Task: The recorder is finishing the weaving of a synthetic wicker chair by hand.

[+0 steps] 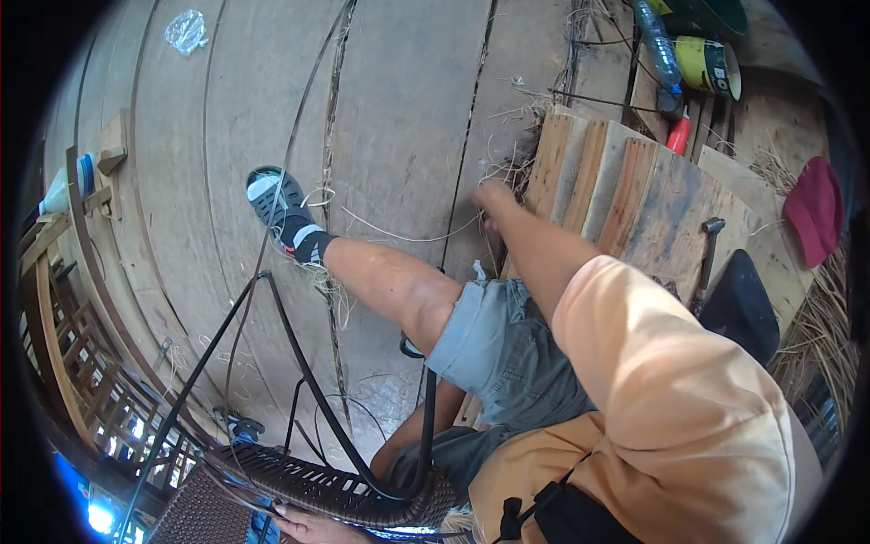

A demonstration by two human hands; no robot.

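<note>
At the lower edge, my left hand [313, 525] is closed at the rim of a dark brown woven seat [353, 487]; part of the hand is cut off. The seat has a black metal frame [297, 354] whose bars rise in front of my legs. My right hand [494, 201] is stretched out past my knee, low near the floorboards, its fingers curled together. A thin pale strand [399, 238] curves over the floor and ends at those fingers. Long dark strips [294, 127] run from the seat up across the floor.
A stepped wooden block [598, 181] stands right of my right hand, with a hammer [709, 254] on the boards beside it. Beyond are a plastic bottle [660, 50], a yellow container [702, 65] and a maroon cloth [813, 213]. A clear plastic bag [186, 33] lies far left.
</note>
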